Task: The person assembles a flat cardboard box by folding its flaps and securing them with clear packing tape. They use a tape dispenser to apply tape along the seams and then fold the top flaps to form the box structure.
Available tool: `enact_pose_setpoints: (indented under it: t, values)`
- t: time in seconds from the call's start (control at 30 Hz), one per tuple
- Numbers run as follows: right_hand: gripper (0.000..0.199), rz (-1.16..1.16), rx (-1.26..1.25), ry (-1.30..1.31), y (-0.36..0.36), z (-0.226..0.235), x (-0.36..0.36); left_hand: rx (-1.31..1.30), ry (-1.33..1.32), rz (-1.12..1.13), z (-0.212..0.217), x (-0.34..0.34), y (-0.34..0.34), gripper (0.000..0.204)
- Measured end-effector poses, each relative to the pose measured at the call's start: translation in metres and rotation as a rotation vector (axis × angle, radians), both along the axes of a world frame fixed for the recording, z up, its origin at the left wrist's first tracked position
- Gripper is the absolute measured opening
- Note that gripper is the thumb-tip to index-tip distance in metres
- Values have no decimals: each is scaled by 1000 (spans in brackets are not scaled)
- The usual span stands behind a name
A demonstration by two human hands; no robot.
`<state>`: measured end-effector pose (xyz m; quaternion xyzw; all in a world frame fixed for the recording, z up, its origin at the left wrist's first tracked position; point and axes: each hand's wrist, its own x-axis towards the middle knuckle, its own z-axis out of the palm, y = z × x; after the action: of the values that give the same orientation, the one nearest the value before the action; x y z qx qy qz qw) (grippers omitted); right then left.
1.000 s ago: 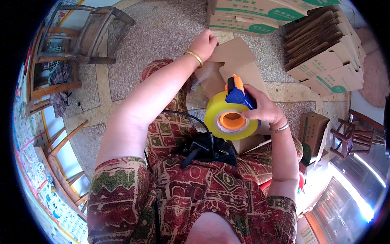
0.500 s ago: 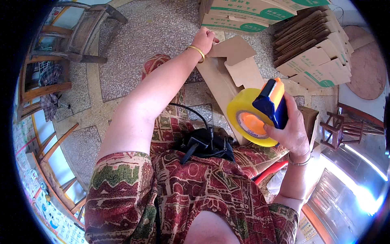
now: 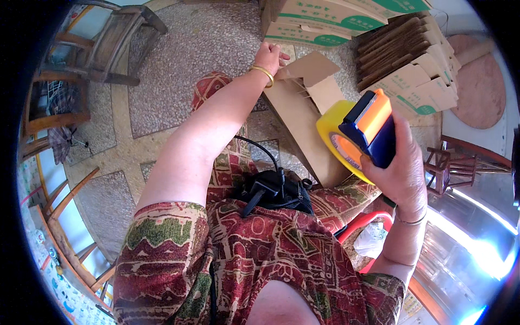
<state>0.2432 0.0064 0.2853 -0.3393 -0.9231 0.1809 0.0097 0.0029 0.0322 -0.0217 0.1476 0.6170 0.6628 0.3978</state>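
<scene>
Terrazzo floor below: left hand (image 3: 269, 55) pinches a flap of the open carton (image 3: 303, 108), while right hand (image 3: 399, 168) is closed around the tape dispenser (image 3: 358, 132), raised beside it.

Raised yellow tape dispenser (image 3: 360, 132), open carton (image 3: 303, 97)

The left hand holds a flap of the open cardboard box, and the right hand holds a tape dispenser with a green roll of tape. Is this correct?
Not quite. In the head view the roll of tape is yellow, not green. The rest stands: the left hand holds a flap of the open cardboard box, and the right hand holds the tape dispenser.
</scene>
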Motion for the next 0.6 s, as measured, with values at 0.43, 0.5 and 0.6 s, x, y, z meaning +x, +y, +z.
enact_pose_setpoints:
  t: [0.43,0.5,0.6]
  values:
    - [67,-19,34,-75,8,17,-6,-100,-52,15,-17,-1,4,21]
    - [66,-48,27,-105,9,8,3,-111,-53,-17,-19,-3,4,23]
    - [67,-87,2,-154,10,-4,16,-194,43,-42,-14,-1,5,23]
